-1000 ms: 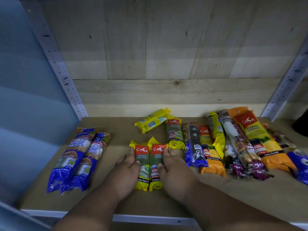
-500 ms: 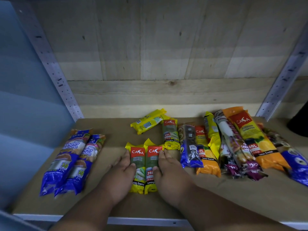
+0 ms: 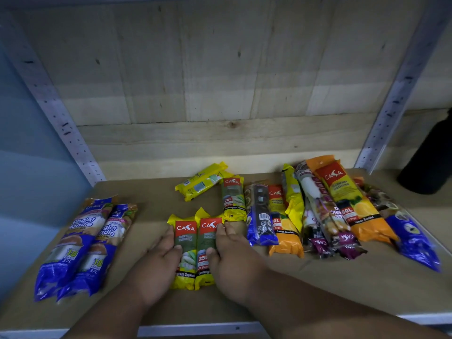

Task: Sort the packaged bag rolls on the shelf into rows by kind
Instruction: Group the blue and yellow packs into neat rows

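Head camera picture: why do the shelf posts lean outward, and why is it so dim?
Head view: the wide-angle lens splays the perforated grey metal shelf posts; lighting is dim, so the wooden back wall looks dull; the two blue Singlet Handle packets near the left edge are slightly smeared, while the two yellow-green Casa 25L packets read clearly.

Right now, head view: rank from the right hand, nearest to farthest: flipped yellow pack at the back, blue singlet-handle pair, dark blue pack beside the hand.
1. dark blue pack, just right of the right hand.
2. flipped yellow pack, behind, toward the back wall.
3. blue singlet-handle pair, far left, beyond the left hand.
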